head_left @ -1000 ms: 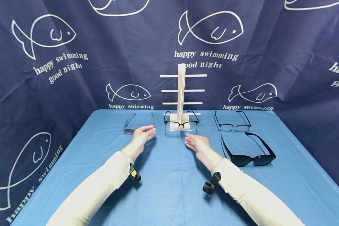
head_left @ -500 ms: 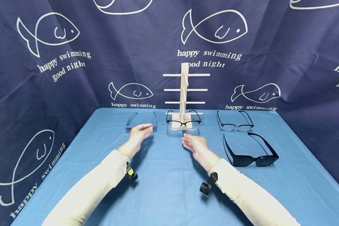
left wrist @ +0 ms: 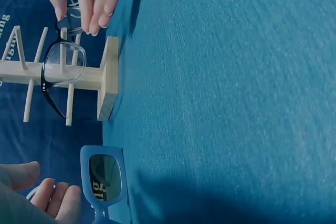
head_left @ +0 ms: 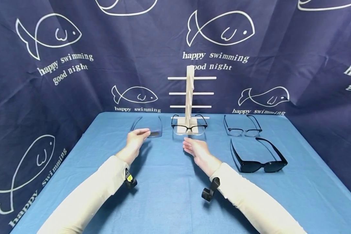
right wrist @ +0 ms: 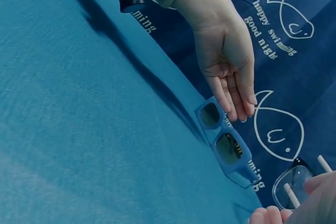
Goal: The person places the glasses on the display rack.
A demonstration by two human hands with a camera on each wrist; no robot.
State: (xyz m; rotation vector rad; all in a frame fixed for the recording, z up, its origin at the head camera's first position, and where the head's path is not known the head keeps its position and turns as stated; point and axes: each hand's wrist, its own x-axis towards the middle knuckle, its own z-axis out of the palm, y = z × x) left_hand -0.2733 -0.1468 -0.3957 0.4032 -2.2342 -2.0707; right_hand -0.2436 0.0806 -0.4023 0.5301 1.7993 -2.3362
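My left hand (head_left: 136,140) reaches to the blue sunglasses (head_left: 156,133) at the back left of the table and partly covers their front in the head view. In the left wrist view, its thumb and fingers stand apart beside the blue frame (left wrist: 85,166); whether they touch it I cannot tell. My right hand (head_left: 197,150) hovers with fingers extended, holding nothing, just in front of the wooden glasses stand (head_left: 189,87). Black-topped eyeglasses (head_left: 179,130) hang on the stand's lowest level.
At the back right lie eyeglasses with a dark browline (head_left: 235,132), temples spread. Nearer stand large black sunglasses (head_left: 251,166). A blue cloth (head_left: 163,201) covers the table, and a dark fish-print curtain (head_left: 146,58) hangs behind it.
My left hand has moved left along the front of the blue sunglasses, baring their right lens. My right hand has shifted slightly left. The glasses stay in place.
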